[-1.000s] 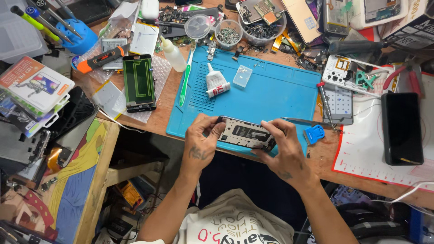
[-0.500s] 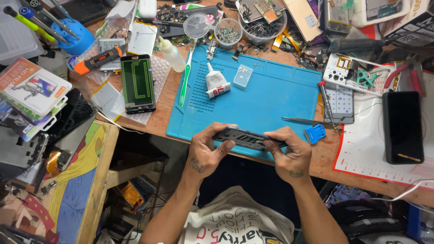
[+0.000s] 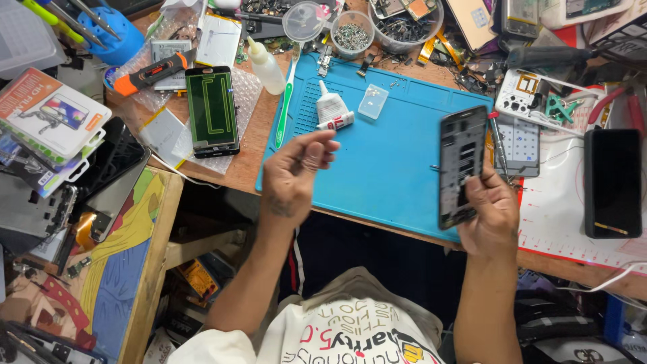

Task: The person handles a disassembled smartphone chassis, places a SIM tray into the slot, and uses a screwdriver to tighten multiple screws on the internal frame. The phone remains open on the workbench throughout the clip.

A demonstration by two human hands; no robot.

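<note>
My right hand (image 3: 490, 207) holds an opened dark phone body (image 3: 461, 166) upright over the right edge of the blue work mat (image 3: 391, 155). My left hand (image 3: 295, 168) hovers over the mat's left part with fingers loosely curled, holding nothing I can make out. A white glue tube (image 3: 331, 112) and a small clear plastic case (image 3: 373, 101) lie on the mat beyond it. A green toothbrush (image 3: 286, 101) lies along the mat's left edge.
A green-screened phone panel (image 3: 211, 110) lies on bubble wrap at left, beside an orange-handled tool (image 3: 147, 73). A black phone (image 3: 613, 182) rests on a white mat at right. Bowls of screws and parts (image 3: 353, 34) crowd the back. A blue tool holder (image 3: 108, 34) stands far left.
Both hands held the phone body flat at the mat's near edge. Now my left hand has let go and moved left, and my right hand has lifted the phone upright to the right.
</note>
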